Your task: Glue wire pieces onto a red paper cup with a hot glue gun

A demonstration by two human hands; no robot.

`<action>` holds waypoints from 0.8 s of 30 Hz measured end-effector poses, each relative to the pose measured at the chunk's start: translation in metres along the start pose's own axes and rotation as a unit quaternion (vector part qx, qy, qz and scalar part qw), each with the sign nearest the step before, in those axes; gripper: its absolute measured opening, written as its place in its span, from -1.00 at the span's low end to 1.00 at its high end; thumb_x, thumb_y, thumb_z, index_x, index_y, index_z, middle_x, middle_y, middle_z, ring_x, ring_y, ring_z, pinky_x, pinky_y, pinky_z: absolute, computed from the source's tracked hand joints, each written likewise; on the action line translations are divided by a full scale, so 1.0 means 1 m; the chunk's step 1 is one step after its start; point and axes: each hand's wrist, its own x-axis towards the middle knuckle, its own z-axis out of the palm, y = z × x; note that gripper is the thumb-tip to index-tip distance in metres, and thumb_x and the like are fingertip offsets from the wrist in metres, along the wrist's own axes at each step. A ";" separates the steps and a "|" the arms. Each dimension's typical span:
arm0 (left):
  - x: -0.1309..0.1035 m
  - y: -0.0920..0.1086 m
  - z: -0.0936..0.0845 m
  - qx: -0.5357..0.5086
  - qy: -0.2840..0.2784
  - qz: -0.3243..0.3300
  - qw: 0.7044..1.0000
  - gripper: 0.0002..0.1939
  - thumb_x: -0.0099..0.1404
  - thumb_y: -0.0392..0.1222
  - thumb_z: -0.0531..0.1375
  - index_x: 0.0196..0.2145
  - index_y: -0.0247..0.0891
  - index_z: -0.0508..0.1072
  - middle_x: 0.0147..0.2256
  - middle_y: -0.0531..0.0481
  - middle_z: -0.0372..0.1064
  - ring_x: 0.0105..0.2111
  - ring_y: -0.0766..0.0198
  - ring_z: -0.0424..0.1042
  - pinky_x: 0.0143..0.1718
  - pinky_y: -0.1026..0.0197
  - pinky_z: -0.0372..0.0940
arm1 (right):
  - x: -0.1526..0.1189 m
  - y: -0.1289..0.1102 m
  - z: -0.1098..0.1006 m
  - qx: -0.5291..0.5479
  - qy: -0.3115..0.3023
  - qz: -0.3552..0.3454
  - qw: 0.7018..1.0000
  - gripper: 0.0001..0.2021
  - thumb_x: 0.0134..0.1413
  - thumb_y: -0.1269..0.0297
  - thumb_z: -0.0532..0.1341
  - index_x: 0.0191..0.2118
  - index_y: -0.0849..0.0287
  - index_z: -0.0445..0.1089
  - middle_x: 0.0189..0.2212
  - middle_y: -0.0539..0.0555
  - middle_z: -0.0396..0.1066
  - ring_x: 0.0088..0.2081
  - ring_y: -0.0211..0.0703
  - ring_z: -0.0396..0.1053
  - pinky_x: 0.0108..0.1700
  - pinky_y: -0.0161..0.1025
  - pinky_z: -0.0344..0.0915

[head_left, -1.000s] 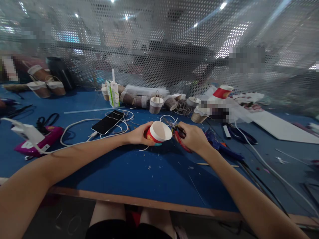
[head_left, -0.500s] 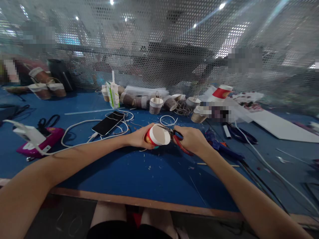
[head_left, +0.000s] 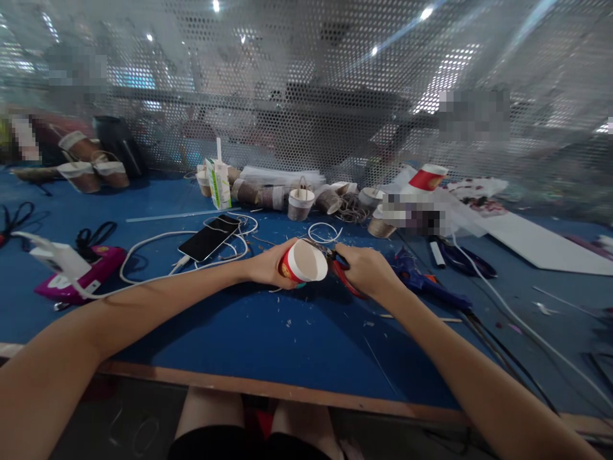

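Observation:
My left hand [head_left: 272, 266] is wrapped round a red and white paper cup [head_left: 309, 262], tilted so its open mouth faces me. In my right hand [head_left: 366, 268] is a pair of scissors [head_left: 343, 278] with red handles and dark blades. The blades reach the far right side of the cup's rim; whether they are parted there is hard to see. Both hands are held above the blue table [head_left: 306, 345], where small white scraps lie below the cup.
Behind the hands stand several twine-wrapped cups [head_left: 301, 206] and a drink carton [head_left: 219, 185]. A phone [head_left: 209, 237] with a white cable lies left, near a purple power strip [head_left: 81, 275]. To the right are a blue glue gun [head_left: 431, 284] and a white board [head_left: 546, 246].
The scissors and right hand have shifted very slightly against the cup's rim. The left hand keeps its hold on the cup, and the view has moved a little.

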 end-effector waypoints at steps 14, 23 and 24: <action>0.004 -0.003 0.000 -0.051 -0.007 0.005 0.999 -0.18 -0.25 -0.16 0.53 -0.02 -0.25 0.31 -0.05 -0.14 0.43 0.00 0.00 0.42 0.10 -0.07 0.29 | -0.001 -0.004 0.000 0.033 0.035 -0.015 0.999 -0.76 0.16 0.23 0.08 -0.21 0.18 0.45 -0.35 0.18 0.57 -0.38 -0.06 0.44 -0.41 -0.26 0.02; 0.006 -0.011 0.001 -0.029 -0.011 0.007 1.000 -0.18 -0.21 -0.13 0.51 0.01 -0.29 0.30 -0.05 -0.18 0.45 -0.02 0.01 0.45 0.13 -0.13 0.29 | -0.003 -0.007 -0.006 0.002 0.013 -0.012 1.000 -0.67 0.16 0.25 0.11 -0.03 0.24 0.46 -0.22 0.24 0.57 -0.26 0.02 0.48 -0.37 -0.24 0.08; 0.006 -0.011 0.001 -0.028 -0.013 0.007 1.000 -0.18 -0.20 -0.14 0.51 0.01 -0.28 0.30 -0.06 -0.17 0.45 -0.03 0.02 0.45 0.13 -0.13 0.29 | -0.003 -0.008 -0.008 0.000 0.008 -0.011 1.000 -0.66 0.16 0.27 0.10 -0.02 0.24 0.46 -0.22 0.23 0.57 -0.26 0.02 0.48 -0.37 -0.24 0.07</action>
